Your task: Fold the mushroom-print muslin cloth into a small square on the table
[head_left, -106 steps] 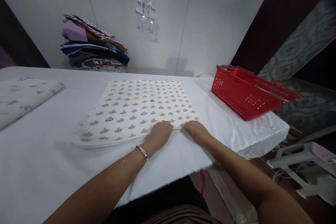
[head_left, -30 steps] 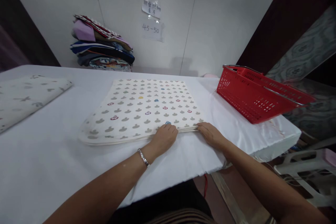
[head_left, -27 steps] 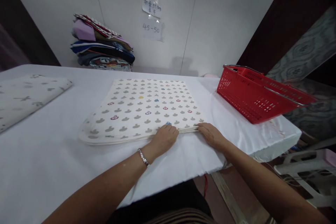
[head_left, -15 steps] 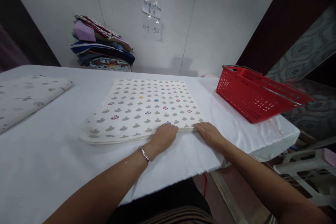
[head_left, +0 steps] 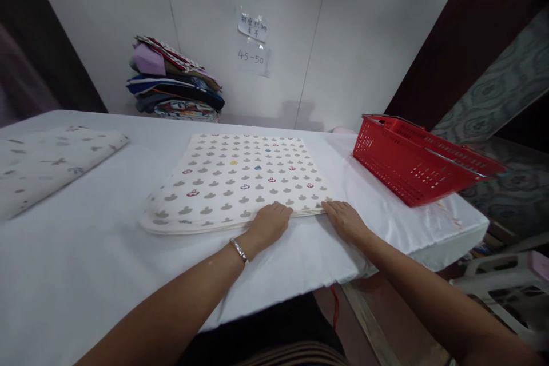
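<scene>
A folded cream cloth printed with small grey and coloured shapes lies flat on the white-covered table. My left hand, with a silver bracelet at the wrist, rests on the cloth's near edge, fingers curled over the layers. My right hand lies at the cloth's near right corner, fingers together and touching the edge. Both hands press at the stacked layers of that edge.
A red plastic basket stands at the table's right end. A second folded printed cloth lies far left. A pile of folded fabrics sits against the back wall under paper notes. A white stool stands lower right.
The hands have stayed on the cloth's near edge, the right one shifting a little toward the corner. The view has drifted slightly.
</scene>
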Available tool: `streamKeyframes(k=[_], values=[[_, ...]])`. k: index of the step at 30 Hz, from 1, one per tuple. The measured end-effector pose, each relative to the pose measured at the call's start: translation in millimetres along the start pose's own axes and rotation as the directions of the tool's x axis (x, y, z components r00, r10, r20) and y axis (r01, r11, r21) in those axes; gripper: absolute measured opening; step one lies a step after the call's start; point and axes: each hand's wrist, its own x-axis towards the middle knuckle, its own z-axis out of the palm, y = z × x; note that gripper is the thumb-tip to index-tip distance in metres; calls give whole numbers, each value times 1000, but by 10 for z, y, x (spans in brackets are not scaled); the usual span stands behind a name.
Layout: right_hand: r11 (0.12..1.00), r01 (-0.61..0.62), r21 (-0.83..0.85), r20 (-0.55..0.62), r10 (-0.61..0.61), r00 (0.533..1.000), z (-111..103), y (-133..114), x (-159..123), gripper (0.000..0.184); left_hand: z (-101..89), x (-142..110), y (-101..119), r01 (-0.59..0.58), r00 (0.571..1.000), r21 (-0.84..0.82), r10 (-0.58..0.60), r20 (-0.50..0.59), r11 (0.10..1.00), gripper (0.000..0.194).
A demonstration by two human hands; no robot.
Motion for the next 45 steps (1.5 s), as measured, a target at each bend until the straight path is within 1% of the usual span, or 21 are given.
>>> streamKeyframes(k=[3,7,11,16,19,22,25,28,31,34,36,37,39,40,41,42,43,44,45], values=[[998,-53,18,-31,53,998,47,35,-69,37,-13,-7,26,-69,998,68,68,19,995,20],[992,-83,91,-62,89,994,89,47,-124,40,-6,-14,36,-119,993,86,118,23,989,22],[986,-66,154,-62,76,995,149,72,-207,42,4,-30,51,-99,995,86,96,37,991,17],[991,-42,124,-28,46,999,318,207,-408,47,28,-70,83,-76,997,84,75,21,994,10],[994,2,112,-80,7,997,409,247,-410,51,57,-80,84,-102,995,106,100,28,989,6],[989,58,136,-156,-36,987,402,117,-258,54,84,-82,86,-125,992,122,123,27,985,7],[963,169,212,-205,-125,971,372,-120,-71,58,100,-92,95,-136,991,120,135,19,983,8],[947,232,221,-236,-179,955,424,-277,12,64,80,-142,71,-155,988,115,154,19,981,7],[950,244,195,-246,-193,950,539,-281,-19,65,-16,-271,-42,-172,985,124,169,27,977,6],[956,215,201,-185,-179,966,647,-213,-98,66,-205,-510,-267,-162,986,145,156,52,976,8],[953,180,243,-119,-155,981,709,-165,-151,66,-369,-731,-459,-114,993,164,106,57,980,11],[949,169,267,-98,-148,984,737,-143,-171,66,-457,-858,-557,-67,997,176,59,51,982,13],[944,161,289,-88,-141,986,773,-108,-184,65,-634,-1140,-739,70,996,197,-78,32,978,18],[944,167,284,-102,-143,984,773,-101,-169,65,-719,-1290,-816,157,987,200,-162,7,967,20],[944,178,277,-123,-149,981,753,-107,-133,66,-800,-1443,-880,249,968,188,-249,-25,950,21],[943,193,271,-140,-160,977,711,-132,-74,66,-874,-1594,-930,339,941,169,-333,-65,925,21],[940,205,274,-152,-168,974,645,-182,11,65,-938,-1737,-969,427,903,141,-414,-112,893,20],[932,218,291,-157,-179,971,558,-262,120,64,-990,-1866,-997,521,848,99,-502,-166,848,23],[919,232,319,-142,-196,970,455,-372,253,61,-1030,-1975,-1016,620,771,34,-600,-214,784,27]])
